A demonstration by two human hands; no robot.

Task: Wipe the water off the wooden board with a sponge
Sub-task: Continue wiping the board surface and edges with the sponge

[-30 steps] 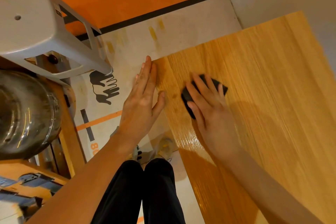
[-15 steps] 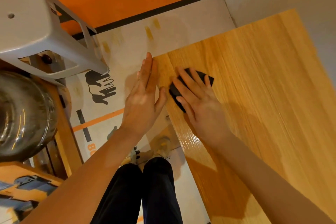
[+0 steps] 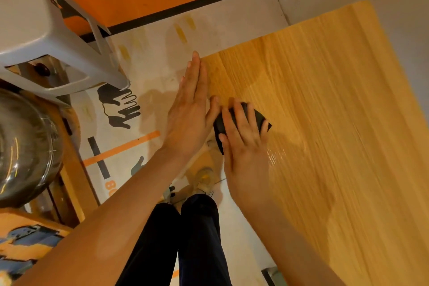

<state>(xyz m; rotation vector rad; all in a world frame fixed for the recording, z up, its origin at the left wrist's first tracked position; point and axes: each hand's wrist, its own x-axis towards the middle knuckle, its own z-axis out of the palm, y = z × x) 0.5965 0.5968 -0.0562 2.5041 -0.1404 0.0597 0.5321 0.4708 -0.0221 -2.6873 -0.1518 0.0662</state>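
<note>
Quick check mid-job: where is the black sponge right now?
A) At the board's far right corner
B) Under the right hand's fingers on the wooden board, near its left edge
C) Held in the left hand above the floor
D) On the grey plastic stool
B: the black sponge lies flat on the light wooden board under the right hand, close to the left hand at the board's edge.
</note>
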